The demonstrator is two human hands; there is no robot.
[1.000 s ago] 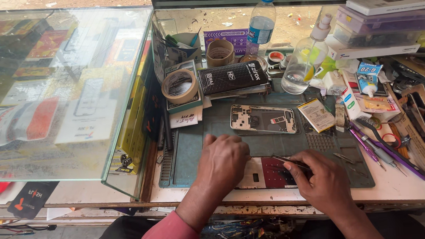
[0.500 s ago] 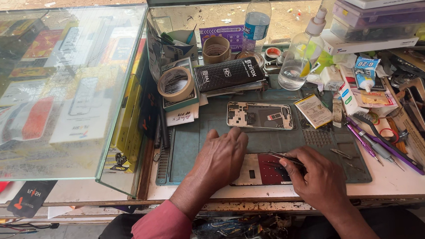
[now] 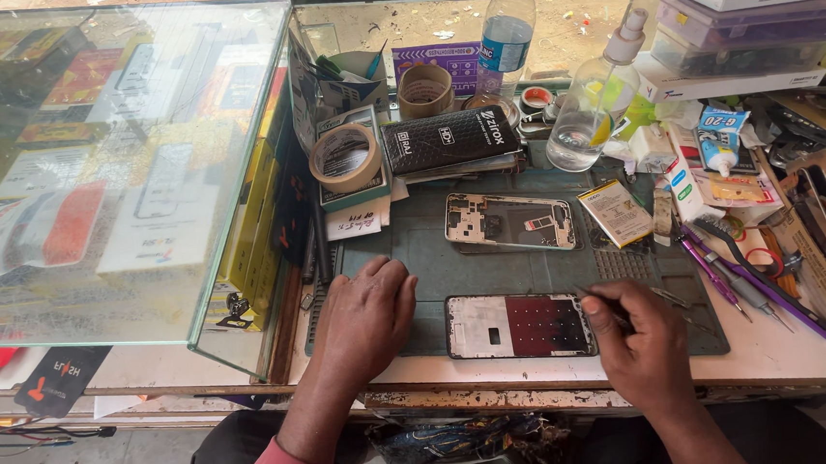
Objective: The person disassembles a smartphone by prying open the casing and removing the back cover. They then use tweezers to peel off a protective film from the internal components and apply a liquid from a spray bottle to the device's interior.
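On the cluttered bench, the left hand is resting flat and empty beside the opened phone while the right hand is pinching a thin tool at its right edge, its insides still exposed.

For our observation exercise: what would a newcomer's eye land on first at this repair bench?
Probably the opened phone frame at the near edge of the grey-green work mat, with the right hand holding a thin tool at its right end and the left hand resting flat beside it. A second stripped phone body lies further back, and a glass display case fills the left side.
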